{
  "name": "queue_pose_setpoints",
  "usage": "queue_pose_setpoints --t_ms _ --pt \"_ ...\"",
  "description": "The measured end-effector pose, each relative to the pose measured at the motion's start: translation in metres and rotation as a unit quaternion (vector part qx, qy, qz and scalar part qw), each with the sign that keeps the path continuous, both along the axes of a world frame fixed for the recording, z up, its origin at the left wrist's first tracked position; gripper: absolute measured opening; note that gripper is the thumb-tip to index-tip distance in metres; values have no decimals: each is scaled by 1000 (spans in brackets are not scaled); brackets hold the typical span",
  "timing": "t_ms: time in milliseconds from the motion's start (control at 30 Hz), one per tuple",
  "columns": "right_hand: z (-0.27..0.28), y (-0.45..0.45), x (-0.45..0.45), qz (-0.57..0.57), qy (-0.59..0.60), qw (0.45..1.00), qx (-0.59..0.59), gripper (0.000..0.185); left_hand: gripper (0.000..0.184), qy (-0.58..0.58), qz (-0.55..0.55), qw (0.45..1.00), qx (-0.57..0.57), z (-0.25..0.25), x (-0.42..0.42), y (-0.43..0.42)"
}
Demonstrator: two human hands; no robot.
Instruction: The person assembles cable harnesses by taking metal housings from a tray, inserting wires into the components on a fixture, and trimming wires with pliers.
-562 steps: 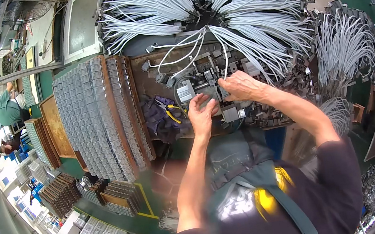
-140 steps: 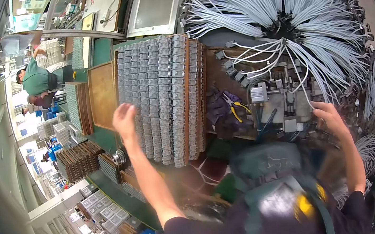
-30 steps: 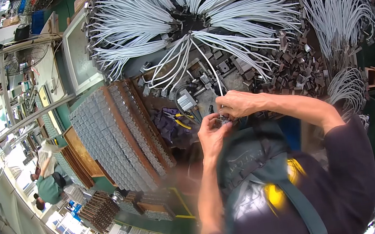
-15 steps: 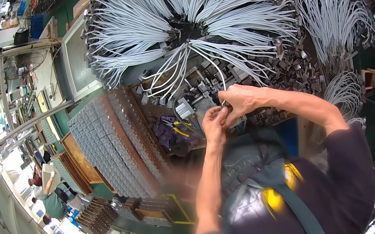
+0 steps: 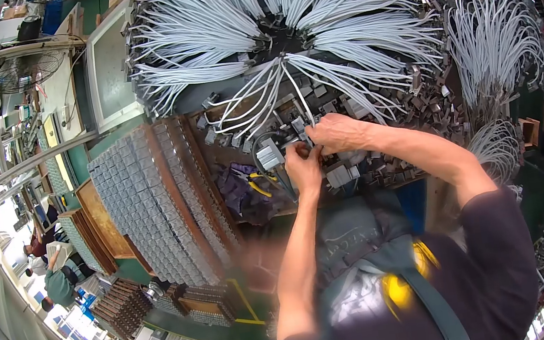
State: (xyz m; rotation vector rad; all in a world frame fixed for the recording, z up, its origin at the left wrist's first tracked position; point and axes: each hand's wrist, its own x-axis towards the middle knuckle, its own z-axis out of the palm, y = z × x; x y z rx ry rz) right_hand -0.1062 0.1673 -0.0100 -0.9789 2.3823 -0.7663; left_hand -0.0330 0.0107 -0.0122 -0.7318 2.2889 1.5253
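Note:
A white cable (image 5: 298, 96) hangs from the big ring of bundled white cables (image 5: 212, 39) and runs down into the fingers of my right hand (image 5: 338, 134), which is closed on its lower end. Close against it, my left hand (image 5: 303, 168) is pinched, its fingertips at a small part that I cannot make out. Both hands are over a metal bench fixture (image 5: 289, 130) that they partly cover. Just left of the fingers sits a ribbed silver block (image 5: 269, 157).
Stacked trays of grey blocks (image 5: 144, 202) stand at the left. Yellow-handled pliers (image 5: 259, 189) lie on a dark purple cloth (image 5: 238, 199). Loose metal connector parts (image 5: 425, 100) crowd the bench at right, beside another cable bundle (image 5: 494, 41). Co-workers (image 5: 60, 287) are far left.
Both hands have moved up and a little left, closer to the bench fixture, with the cable end still in the fingers. The whole view has shifted slightly.

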Motion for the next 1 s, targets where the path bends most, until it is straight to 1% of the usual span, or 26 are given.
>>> queue_pose_setpoints --t_ms 33,67,133,200,267,300,333,367,400,433,467,533,567,600,667,700,733,800,867,933,967,1000 --pt "-4 -2 0 2 13 1000 16 38 31 36 -47 994 -96 -5 -3 1" --pt "-7 0 0 0 13 1000 21 38 31 36 -49 994 -92 -11 -7 3" --pt "-5 2 5 -40 13 999 10 38 28 106 -47 981 -152 -9 -18 5" --pt "1 2 16 -46 -13 999 26 39 28 95 -50 984 -140 -7 -17 4" --pt "11 1 32 -106 45 993 -3 39 29 118 -44 981 -147 -15 -18 4" --pt "25 6 42 -141 41 986 -75 31 31 113 -36 982 -145 -14 -18 5" --pt "39 18 43 -142 42 986 -72 31 31 114 -36 983 -142 -14 -16 4" --pt "53 32 43 -247 39 958 -142 25 31 103 -41 985 -130 -14 -15 2" --pt "60 49 43 -346 38 914 -210 20 32 94 -44 988 -116 -14 -15 2" --pt "59 72 39 -461 -71 847 -254 18 33 101 -55 985 -131 -8 -15 3" --pt "56 96 36 -563 -181 752 -292 16 33 101 -55 985 -128 -7 -13 3" --pt "46 123 43 -567 -134 795 -170 17 33 105 -58 984 -128 -8 -14 4" --pt "43 124 52 -509 -61 849 -128 18 32 99 -57 986 -119 -7 -11 4" --pt "47 120 60 -476 -37 874 -94 18 32 99 -58 986 -118 -6 -6 5" --pt "41 112 72 -399 62 914 31 22 31 130 -69 985 -91 -1 -1 7" --pt "36 107 75 -382 37 919 89 24 30 122 -81 985 -92 3 2 10" --pt "30 105 76 -383 38 919 88 24 30 123 -82 985 -93 6 3 14" --pt "20 100 80 -365 83 920 113 24 30 121 -100 986 -58 12 7 19" --pt "15 100 78 -375 80 916 114 24 29 114 -109 986 -50 10 9 20" --pt "18 101 75 -341 111 922 146 23 28 104 -128 986 -35 16 9 23" --pt "21 101 73 -341 112 922 146 23 28 106 -127 986 -34 19 9 26" --pt "26 100 72 -353 98 920 142 23 28 100 -151 983 -8 24 9 29"
